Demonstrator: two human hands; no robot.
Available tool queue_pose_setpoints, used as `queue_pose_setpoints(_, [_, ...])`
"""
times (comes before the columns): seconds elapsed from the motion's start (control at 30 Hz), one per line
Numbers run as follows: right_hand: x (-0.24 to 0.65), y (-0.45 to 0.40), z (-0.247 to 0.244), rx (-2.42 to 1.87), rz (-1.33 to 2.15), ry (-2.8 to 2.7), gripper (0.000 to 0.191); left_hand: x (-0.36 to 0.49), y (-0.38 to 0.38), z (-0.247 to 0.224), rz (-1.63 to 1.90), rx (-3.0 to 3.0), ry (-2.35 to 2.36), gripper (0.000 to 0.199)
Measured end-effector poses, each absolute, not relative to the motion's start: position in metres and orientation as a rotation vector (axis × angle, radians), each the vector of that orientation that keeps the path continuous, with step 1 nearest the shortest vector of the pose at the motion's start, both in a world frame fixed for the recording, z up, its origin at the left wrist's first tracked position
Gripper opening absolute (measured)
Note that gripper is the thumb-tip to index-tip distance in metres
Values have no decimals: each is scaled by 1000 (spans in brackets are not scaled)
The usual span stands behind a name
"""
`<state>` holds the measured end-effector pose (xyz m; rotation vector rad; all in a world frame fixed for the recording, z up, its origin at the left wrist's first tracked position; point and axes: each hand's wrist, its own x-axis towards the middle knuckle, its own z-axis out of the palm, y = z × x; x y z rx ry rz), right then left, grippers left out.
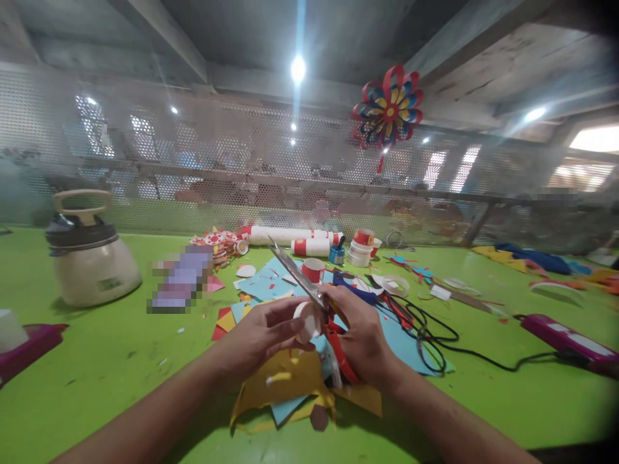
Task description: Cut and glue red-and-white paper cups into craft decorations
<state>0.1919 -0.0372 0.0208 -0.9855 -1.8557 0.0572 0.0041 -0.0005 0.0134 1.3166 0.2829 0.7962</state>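
Observation:
My left hand (271,332) is closed around a small white paper cup piece (306,321), its round face turned toward the right. My right hand (360,328) grips red-handled scissors (341,351), whose metal blades point up and to the left, apart at the tips. The blades pass just above and beside the white piece; whether they touch it I cannot tell. Under both hands lie yellow paper scraps (285,377) and light blue sheets (403,335). A red and white cup (313,269) stands just behind the blades.
Behind are stacked cups (361,248), a long white cup roll (285,234) and a blue bottle (337,254). A large jug (91,258) stands left. Black cable (476,353) runs to a purple power strip (565,336) at right. A paper flower (389,113) hangs above.

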Motion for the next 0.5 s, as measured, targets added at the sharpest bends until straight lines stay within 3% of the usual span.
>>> queue_pose_setpoints(0.23, [195, -45, 34, -1127, 190, -1728, 23, -9, 4, 28, 979, 1355, 459, 46])
queue_pose_setpoints(0.4, [214, -80, 50, -1251, 528, -1874, 27, -17, 9, 32, 1014, 1315, 450, 46])
queue_pose_setpoints(0.5, [223, -99, 49, -1291, 564, -1925, 28, -19, 13, 31, 1018, 1253, 379, 44])
